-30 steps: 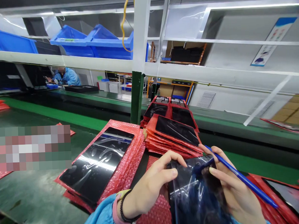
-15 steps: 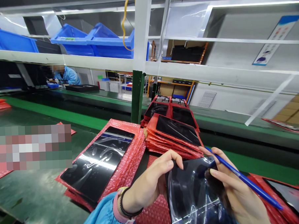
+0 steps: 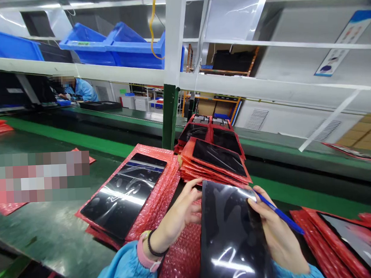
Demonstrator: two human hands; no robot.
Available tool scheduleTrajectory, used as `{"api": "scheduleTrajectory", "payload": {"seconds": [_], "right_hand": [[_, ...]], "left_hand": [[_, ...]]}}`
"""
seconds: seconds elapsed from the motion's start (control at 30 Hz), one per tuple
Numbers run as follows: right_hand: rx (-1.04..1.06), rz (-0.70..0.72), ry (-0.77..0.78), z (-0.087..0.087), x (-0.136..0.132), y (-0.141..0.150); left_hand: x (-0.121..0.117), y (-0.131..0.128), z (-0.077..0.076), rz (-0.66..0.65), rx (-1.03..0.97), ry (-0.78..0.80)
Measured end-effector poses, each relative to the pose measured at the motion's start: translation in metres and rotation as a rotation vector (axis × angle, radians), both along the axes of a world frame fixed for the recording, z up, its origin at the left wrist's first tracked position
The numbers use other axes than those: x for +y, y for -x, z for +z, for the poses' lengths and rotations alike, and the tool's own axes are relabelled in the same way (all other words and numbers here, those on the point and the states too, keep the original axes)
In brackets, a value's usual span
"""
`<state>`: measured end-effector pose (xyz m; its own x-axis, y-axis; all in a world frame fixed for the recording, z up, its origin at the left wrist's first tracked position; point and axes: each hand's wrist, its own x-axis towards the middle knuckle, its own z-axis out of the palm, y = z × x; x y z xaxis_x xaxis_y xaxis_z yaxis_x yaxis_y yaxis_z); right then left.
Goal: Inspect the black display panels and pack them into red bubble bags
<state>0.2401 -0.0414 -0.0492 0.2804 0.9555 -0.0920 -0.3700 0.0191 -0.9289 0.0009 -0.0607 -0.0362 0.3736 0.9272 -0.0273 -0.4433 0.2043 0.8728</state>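
Note:
A black glossy screen panel is tilted up in front of me, its film lying nearly flat with a few bubbles. My left hand is at its upper left edge, fingers curled along the side and partly behind it. My right hand grips the right edge, thumb on the front near the top corner. A blue pen is tucked in that same hand and points down to the right. Beneath the panel lies red bubble wrap.
Left of my hands, another black screen lies on stacked red bubble-wrap sleeves. More screens on red sleeves stand ahead, others at right. A green post rises behind. Blue bins sit on the shelf; a co-worker sits far left.
My left fingers have moved off the panel's front to its left edge. The film, loose and rippled before, now lies flatter. The pen has swung lower with my right hand.

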Motion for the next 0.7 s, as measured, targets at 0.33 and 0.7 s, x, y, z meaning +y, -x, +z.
{"api": "scheduleTrajectory", "payload": {"seconds": [0.33,0.7], "right_hand": [[-0.004,-0.025,-0.021,-0.106,0.021,0.014],[0.047,0.063,-0.085,-0.128,0.018,0.023]], "left_hand": [[-0.028,0.047,-0.111,0.268,0.320,0.268],[-0.017,0.027,-0.110,0.071,0.283,0.323]]}}
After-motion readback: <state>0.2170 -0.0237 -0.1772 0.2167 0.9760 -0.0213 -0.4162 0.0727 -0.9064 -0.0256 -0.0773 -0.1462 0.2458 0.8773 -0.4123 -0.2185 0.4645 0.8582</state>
